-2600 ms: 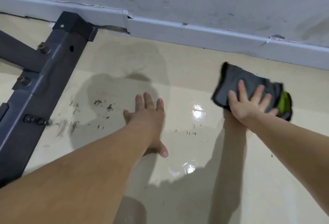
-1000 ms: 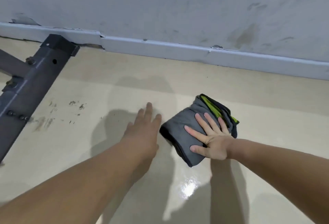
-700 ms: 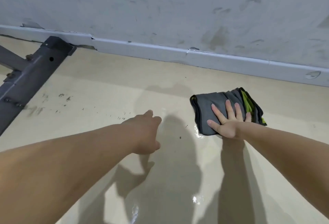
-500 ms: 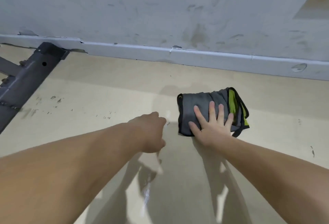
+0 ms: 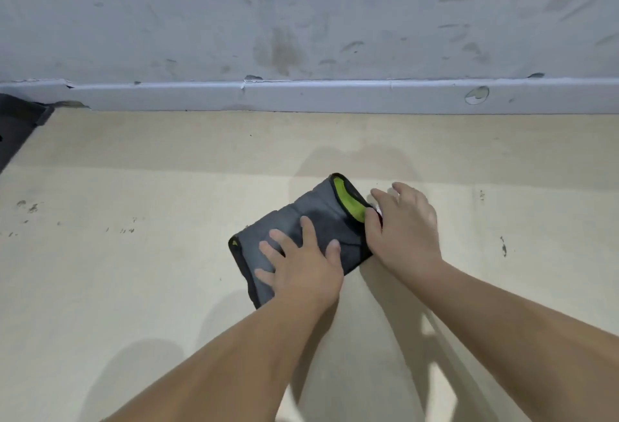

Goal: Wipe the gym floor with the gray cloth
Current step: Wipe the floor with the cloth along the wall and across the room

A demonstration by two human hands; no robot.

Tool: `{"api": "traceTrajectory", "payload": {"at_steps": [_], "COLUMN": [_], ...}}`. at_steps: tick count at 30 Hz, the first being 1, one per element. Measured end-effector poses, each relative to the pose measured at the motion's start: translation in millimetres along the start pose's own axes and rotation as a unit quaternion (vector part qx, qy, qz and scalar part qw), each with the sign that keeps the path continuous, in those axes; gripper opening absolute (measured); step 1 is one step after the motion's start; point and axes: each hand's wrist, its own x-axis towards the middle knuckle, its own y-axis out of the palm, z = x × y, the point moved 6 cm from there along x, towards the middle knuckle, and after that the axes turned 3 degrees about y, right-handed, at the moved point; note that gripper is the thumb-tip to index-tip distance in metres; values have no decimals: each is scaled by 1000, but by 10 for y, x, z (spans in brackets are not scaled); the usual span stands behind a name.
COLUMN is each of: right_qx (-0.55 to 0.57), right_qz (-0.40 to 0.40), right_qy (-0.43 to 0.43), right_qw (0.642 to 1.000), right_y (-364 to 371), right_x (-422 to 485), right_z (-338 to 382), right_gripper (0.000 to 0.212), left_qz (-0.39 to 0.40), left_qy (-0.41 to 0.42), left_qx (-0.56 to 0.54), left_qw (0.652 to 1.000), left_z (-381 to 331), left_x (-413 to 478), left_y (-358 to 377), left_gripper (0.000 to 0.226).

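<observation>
Pressing hand: the left hand (image 5: 301,271) lies flat on the cloth (image 5: 313,212), fingers straight and spread, palm over its near edge
Right hand (image 5: 403,230): thumb touching the cloth's right edge by the green lining (image 5: 348,200); fingers loosely bent over the floor (image 5: 134,287) just beside it; whether it pinches the edge cannot be told
Cloth: gray, folded, black-trimmed, lying askew on the beige floor under and between both hands, well apart from the skirting (image 5: 335,96)
Wall (image 5: 201,19): gray, scuffed and smudged
Left edge: a dark metal frame (image 5: 16,126) on the floor
</observation>
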Motion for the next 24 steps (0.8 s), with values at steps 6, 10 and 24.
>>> {"api": "traceTrajectory", "payload": {"at_steps": [6,10,24], "right_qx": [-125,-132,91], "right_qz": [174,214,315], "right_qy": [105,99,150], "right_qw": [971,963,933], "right_y": [112,112,-223], "right_x": [191,270,345], "right_z": [-382,-387,-581], "right_gripper": [52,75,75], "left_qz": [-42,-82,-19], "left_qy": [-102,-84,367], "left_qx": [-67,7,274], "left_qw": [992,993,889], "left_z": [105,393,-952], "left_x": [626,1140,837], "left_y": [-238,-615,0], "left_gripper": [96,109,100]}}
